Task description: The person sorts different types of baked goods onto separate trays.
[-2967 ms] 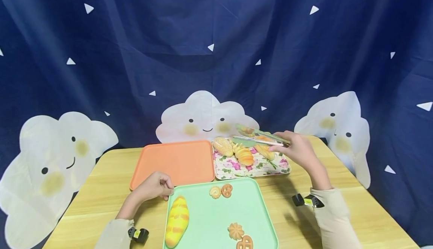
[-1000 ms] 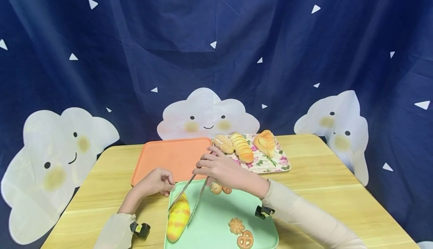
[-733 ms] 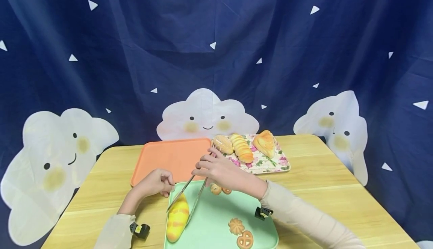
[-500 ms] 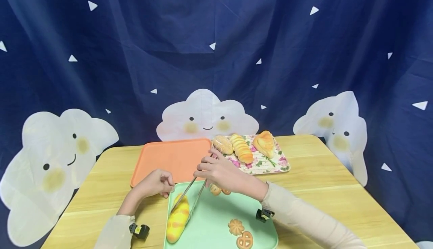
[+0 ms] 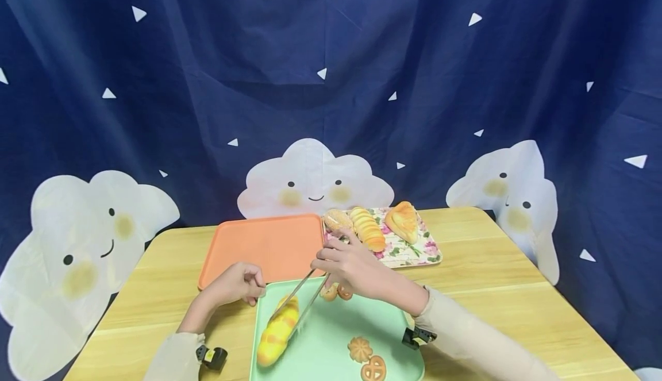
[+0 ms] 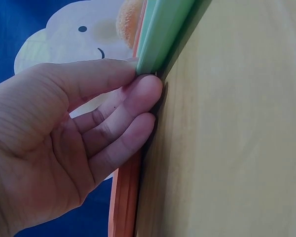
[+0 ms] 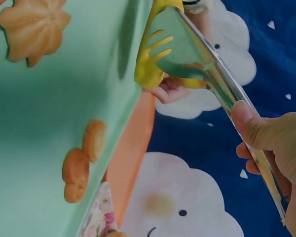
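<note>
My right hand [image 5: 357,266] holds metal tongs [image 7: 232,86] from above, thumb on one arm and fingers on the other. Their blades straddle a long yellow bread roll with orange bands [image 5: 276,338], at the left side of the green tray [image 5: 320,346]. In the right wrist view a slotted blade lies against the roll, and a shadow shows on the tray beside it. My left hand [image 5: 233,285] pinches the tray's far left corner, thumb on the rim [image 6: 147,54] and fingers curled below.
An orange tray [image 5: 269,249] lies behind. Beside it a flowered tray [image 5: 414,254] bears a seeded bun [image 5: 337,220], a striped roll [image 5: 368,229] and a triangular pastry [image 5: 402,222]. Cookies sit on the green tray, among them a flower cookie [image 5: 359,349] and a pretzel [image 5: 373,368].
From over the flowered tray, my right hand has brought the tongs to the yellow roll. Over the last half second tongs and roll have shifted slightly right, the roll turning more aslant. My left hand keeps its place.
</note>
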The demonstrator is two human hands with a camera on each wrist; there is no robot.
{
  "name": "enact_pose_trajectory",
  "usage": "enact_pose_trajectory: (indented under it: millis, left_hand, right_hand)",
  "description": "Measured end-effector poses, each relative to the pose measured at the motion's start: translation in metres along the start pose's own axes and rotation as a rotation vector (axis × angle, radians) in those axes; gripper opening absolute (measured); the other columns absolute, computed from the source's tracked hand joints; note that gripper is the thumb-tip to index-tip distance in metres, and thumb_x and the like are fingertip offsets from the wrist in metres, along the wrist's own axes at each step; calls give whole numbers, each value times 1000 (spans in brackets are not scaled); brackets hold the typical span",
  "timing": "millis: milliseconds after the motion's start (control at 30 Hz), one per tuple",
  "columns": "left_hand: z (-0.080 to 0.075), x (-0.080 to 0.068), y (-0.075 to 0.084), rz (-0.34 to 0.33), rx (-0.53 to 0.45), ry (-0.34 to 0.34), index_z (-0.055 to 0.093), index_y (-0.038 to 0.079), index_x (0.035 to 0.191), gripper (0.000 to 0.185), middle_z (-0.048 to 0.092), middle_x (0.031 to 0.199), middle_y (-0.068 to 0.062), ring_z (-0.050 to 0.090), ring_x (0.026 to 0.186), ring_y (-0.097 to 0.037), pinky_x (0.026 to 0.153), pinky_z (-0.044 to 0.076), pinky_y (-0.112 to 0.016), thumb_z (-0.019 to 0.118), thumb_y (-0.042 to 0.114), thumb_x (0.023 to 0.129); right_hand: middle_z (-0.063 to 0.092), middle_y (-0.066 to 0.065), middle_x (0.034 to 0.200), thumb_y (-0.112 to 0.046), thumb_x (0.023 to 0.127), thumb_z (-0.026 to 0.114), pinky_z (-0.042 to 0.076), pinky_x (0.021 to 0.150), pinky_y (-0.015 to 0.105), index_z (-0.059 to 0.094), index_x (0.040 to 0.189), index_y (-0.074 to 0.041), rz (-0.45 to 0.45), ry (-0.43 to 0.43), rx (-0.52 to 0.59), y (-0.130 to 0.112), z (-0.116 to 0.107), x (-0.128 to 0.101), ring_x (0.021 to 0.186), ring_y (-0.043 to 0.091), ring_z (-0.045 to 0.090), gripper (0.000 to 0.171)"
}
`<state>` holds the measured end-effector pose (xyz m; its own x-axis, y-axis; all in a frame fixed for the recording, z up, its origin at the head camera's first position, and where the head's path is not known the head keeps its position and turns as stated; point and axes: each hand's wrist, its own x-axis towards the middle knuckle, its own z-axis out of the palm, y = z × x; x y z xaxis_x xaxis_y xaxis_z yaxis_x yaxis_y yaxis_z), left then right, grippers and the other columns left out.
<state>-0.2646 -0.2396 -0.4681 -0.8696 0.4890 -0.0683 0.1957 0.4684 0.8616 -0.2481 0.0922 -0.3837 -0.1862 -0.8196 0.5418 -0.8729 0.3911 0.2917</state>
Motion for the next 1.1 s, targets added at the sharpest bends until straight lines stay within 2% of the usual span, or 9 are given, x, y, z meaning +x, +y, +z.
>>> enact_pose_trajectory:
  millis: [267,633,833,900,1000,1067,1100]
  left_hand:
    - [1,1,-3,-7,-12,3,65,-4,81,12,67,69,-12,68,58,-22,57,59,-34,74,0,87]
    - [0,-1,-3,2,-21,1,65,-4,82,12,68,70,-17,68,58,-23,57,59,-35,73,2,88]
    - [0,-1,-3,3,-41,5,65,-4,82,11,68,71,-19,68,58,-25,57,59,-35,73,1,88]
    - [0,-1,-4,4,-50,2,65,-5,82,11,68,71,-19,68,58,-24,57,59,-34,73,0,88]
    - [0,-1,-4,6,-51,-2,65,-5,83,11,68,71,-19,68,57,-24,57,59,-34,74,1,88]
    - [0,-1,-5,8,-47,-3,65,-5,83,12,68,71,-18,68,57,-23,57,59,-34,74,1,88]
    - [0,-1,-5,8,-43,-4,65,-5,83,12,68,71,-18,68,57,-22,57,59,-34,74,2,88]
  right_hand:
    - [70,-6,96,-37,72,81,40,98,54,75,108,-17,81,94,28,15,-18,-17,94,14,60,42]
    - [73,-1,94,-29,70,83,38,92,56,76,105,-11,176,201,15,45,-42,-41,91,19,60,40]
    - [73,6,95,-23,66,82,35,91,61,76,105,-5,228,250,-42,66,-55,-58,89,26,61,43]
    - [73,9,95,-22,71,80,34,90,61,75,106,-4,246,260,-63,73,-58,-65,88,28,60,40]
    - [72,11,93,-34,90,70,33,86,60,74,105,-2,278,278,-99,83,-63,-76,86,31,60,36]
    - [71,13,93,-44,100,57,32,84,60,74,105,-1,313,283,-116,89,-66,-83,86,33,60,47]
    - [71,14,93,-48,103,50,31,84,61,74,105,0,332,282,-124,92,-68,-86,86,34,60,54]
